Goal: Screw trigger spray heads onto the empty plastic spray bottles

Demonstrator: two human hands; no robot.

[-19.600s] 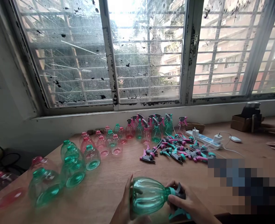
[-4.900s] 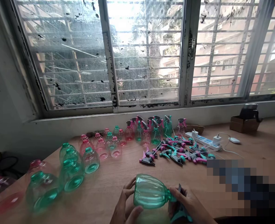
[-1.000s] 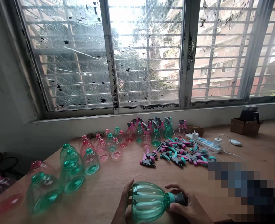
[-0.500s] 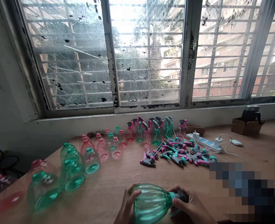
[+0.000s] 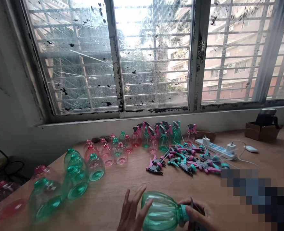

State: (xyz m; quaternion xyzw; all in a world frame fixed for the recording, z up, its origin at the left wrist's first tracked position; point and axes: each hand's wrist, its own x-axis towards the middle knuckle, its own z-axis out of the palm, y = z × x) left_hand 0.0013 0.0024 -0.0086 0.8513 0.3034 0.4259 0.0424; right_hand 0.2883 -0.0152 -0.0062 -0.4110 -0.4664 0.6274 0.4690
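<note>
A translucent green ribbed plastic spray bottle lies on its side low in the view, close to me. My right hand is closed around its teal collar and dark trigger head, which the fingers mostly hide. My left hand is at the wide end of the bottle, its fingers spread apart. Only the thumb side meets the plastic.
Green and pink bottles without heads stand on the wooden table at left. Assembled spray bottles line the back, with loose trigger heads before them. A power strip and cardboard box sit right, below a barred window.
My left hand has loosened and its fingers have spread apart from the bottle. The bottle has shifted slightly right, still held at the neck by my right hand.
</note>
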